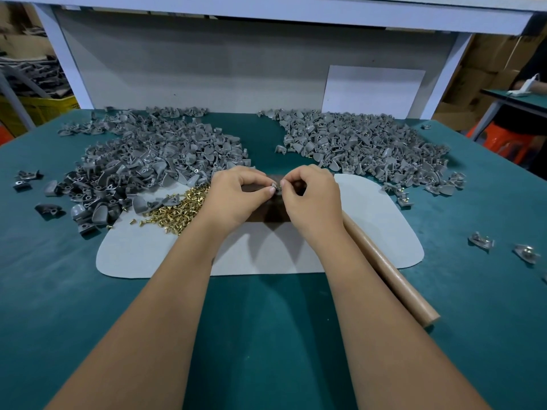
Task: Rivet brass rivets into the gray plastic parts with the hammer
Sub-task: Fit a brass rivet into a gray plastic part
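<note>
Two bare forearms reach up from the bottom edge across the teal felt-like tabletop (266, 335), their elbows cut off by the frame. Beside the right forearm lies the smooth, round tan wooden hammer handle (393, 279); its head is hidden behind the right hand (312, 196). Both hands meet over a dark brown rectangular block (273, 214) that sits on a pale grey rounded-corner mat (154, 255), most of the block covered by the hands. The left hand (236, 196) has its fingers curled, thumb and forefinger pinching a tiny grey plastic part (277, 186); the right hand's fingertips pinch the same spot, and whether a rivet sits there is too small to tell. Just left of the left wrist a loose heap of small shiny brass rivets (177, 208) spills on the mat. Behind it spreads a big left pile of matte grey scoop-shaped plastic parts (142, 161), and a similar right pile of grey plastic parts (361, 140) lies well apart. A few stray metal-tinged grey pieces (481, 241) rest near the right edge
</note>
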